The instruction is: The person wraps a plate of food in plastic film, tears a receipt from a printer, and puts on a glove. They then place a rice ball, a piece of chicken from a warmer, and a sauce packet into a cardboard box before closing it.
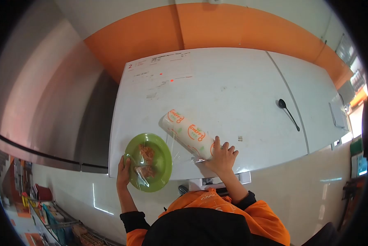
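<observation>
Fingers of the left hand [123, 174] grip one green plate [166, 166] over the table's [241, 90] near edge, apparently steadying it beneath clear film [142, 181]; I count two food portions [146, 153]. Right hand [224, 160] fingers spread against one printed roll [185, 132], perhaps stopping it turning (whether they're clenched, I can't tell). One black spoon [290, 117] lies apart.

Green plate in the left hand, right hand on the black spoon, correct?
Not quite: the head view shows the right hand at the near end of the printed roll, not on the black spoon. The green plate is in the left hand.
</observation>
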`<state>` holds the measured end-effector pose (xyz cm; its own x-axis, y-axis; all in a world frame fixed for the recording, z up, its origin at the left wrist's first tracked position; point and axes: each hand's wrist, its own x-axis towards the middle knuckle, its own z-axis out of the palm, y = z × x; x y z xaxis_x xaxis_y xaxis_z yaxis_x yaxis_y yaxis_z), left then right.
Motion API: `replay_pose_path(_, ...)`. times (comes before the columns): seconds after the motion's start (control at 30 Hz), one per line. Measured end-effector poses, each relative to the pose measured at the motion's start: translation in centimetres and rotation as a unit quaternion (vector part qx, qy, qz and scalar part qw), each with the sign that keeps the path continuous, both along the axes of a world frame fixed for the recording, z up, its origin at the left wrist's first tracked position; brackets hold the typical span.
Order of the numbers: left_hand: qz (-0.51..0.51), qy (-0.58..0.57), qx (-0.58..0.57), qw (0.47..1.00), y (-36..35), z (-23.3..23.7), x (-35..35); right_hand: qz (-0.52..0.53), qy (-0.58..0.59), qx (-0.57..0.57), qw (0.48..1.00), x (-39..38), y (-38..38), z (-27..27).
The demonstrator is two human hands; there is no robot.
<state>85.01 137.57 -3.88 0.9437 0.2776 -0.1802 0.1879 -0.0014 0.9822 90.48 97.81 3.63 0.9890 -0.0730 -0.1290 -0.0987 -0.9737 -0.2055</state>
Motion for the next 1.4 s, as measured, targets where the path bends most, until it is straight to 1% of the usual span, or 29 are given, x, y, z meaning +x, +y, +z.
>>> replay_pose_path(0.07, -0.005, -0.001, -0.008, 1.0, -0.2, -0.1, 1.8, -0.028, 0.004, -0.001, 1.0, -0.4, -0.4, 0.0)
replay_pose_path(0.17, -0.043, -0.006, -0.014, 0.999, -0.6, 0.5, 3.8, -0.061, 0.025, 0.03, 0.997, -1.0, -0.1, 0.5)
replay_pose_path(0.23, -0.049, -0.001, 0.047, 0.998, -0.3, 0.3, 4.7, -0.047, -0.028, -0.002, 0.999, -1.2, 0.5, 0.7)
replay_pose_path(0.27, -0.046, -0.002, 0.045, 0.998, 0.1, 0.1, 4.8, -0.043, -0.03, -0.003, 0.999, -1.3, 0.8, 0.2)
replay_pose_path(0.33, -0.021, 0.026, 0.112, 0.993, 1.0, -0.2, 4.8, 0.049, -0.091, -0.071, 0.992, -1.5, 1.5, -1.1)
replay_pose_path(0.37, -0.017, 0.026, 0.111, 0.993, 1.7, -0.9, 4.7, 0.054, -0.092, -0.072, 0.992, -1.5, 1.9, -1.0)
replay_pose_path(0.43, 0.051, 0.053, 0.15, 0.986, 3.1, -2.6, 4.3, 0.04, -0.079, -0.064, 0.994, -1.3, 2.6, -0.7)
replay_pose_path(0.47, 0.055, 0.054, 0.147, 0.986, 3.0, -2.7, 4.0, 0.044, -0.079, -0.067, 0.994, -1.2, 2.7, -0.8)
replay_pose_path(0.53, 0.125, 0.039, 0.189, 0.973, 2.4, -3.1, 3.1, 0.05, -0.068, -0.055, 0.995, -1.0, 2.8, -1.0)
replay_pose_path(0.57, 0.129, 0.042, 0.184, 0.974, 1.6, -1.8, 2.7, 0.055, -0.067, -0.059, 0.994, -0.9, 3.0, -1.1)
replay_pose_path(0.63, 0.174, 0.161, 0.306, 0.922, -0.6, 1.5, 2.0, 0.067, -0.063, -0.104, 0.99, -0.7, 3.4, -1.5)
replay_pose_path(0.67, 0.18, 0.164, 0.299, 0.923, -1.5, 1.6, 1.8, 0.074, -0.064, -0.109, 0.989, -0.5, 3.6, -0.9)
replay_pose_path(0.73, 0.287, 0.131, 0.458, 0.831, -2.8, 1.5, 1.4, 0.125, -0.065, 0.005, 0.99, -0.1, 4.0, 0.6)
replay_pose_path(0.77, 0.294, 0.135, 0.453, 0.831, -3.0, 1.2, 1.4, 0.133, -0.066, 0.001, 0.989, 0.6, 4.3, 0.6)
replay_pose_path(0.8, 0.31, 0.036, 0.516, 0.798, -3.1, 1.1, 1.7, 0.187, -0.097, 0.02, 0.977, 1.5, 4.7, 0.2)
replay_pose_path(0.83, 0.32, -0.063, 0.574, 0.751, -3.2, 1.0, 2.1, 0.238, -0.128, 0.039, 0.962, 2.6, 5.2, -0.4)
replay_pose_path(0.87, 0.282, -0.113, 0.543, 0.783, -4.4, 1.6, 3.3, 0.281, -0.181, 0.041, 0.941, 4.0, 5.8, -1.0)
replay_pose_path(0.9, 0.242, -0.163, 0.509, 0.81, -6.5, 2.4, 4.8, 0.288, -0.182, 0.038, 0.939, 5.2, 6.3, -1.3)
replay_pose_path(0.93, 0.113, -0.202, 0.477, 0.848, -8.6, 3.2, 5.9, 0.308, -0.181, 0.012, 0.934, 6.2, 6.8, -1.4)
replay_pose_path(0.97, -0.018, -0.239, 0.437, 0.867, -10.7, 3.9, 6.8, 0.328, -0.183, -0.013, 0.927, 6.9, 7.2, -1.5)
replay_pose_path(1.0, -0.09, -0.229, 0.439, 0.864, -13.0, 3.9, 7.4, 0.333, -0.187, -0.015, 0.924, 7.2, 7.4, -1.5)
replay_pose_path(1.03, -0.161, -0.219, 0.438, 0.857, -14.4, 3.7, 8.1, 0.335, -0.184, 0.007, 0.924, 7.4, 7.5, -1.4)
replay_pose_path(1.07, -0.156, -0.223, 0.438, 0.857, -14.7, 2.8, 8.7, 0.335, -0.18, 0.028, 0.924, 7.6, 7.4, -1.4)
replay_pose_path(1.13, -0.243, -0.147, 0.433, 0.855, -15.4, 0.9, 9.9, 0.341, -0.212, 0.027, 0.915, 8.3, 6.9, -1.7)
replay_pose_path(1.17, -0.247, -0.151, 0.432, 0.854, -15.6, 1.0, 10.1, 0.345, -0.238, 0.03, 0.907, 8.4, 6.6, -1.8)
replay_pose_path(1.23, -0.198, -0.21, 0.403, 0.869, -15.5, 0.9, 10.2, 0.319, -0.241, 0.021, 0.916, 8.7, 7.0, -2.2)
replay_pose_path(1.27, -0.202, -0.211, 0.403, 0.867, -15.4, 0.9, 10.4, 0.299, -0.243, 0.012, 0.923, 8.8, 7.5, -2.4)
replay_pose_path(1.33, -0.179, -0.266, 0.404, 0.857, -15.0, 0.8, 10.6, 0.284, -0.243, 0.002, 0.927, 9.2, 8.6, -3.6)
replay_pose_path(1.4, -0.168, -0.275, 0.393, 0.861, -15.0, 0.6, 10.0, 0.273, -0.241, -0.008, 0.931, 9.5, 9.3, -3.7)
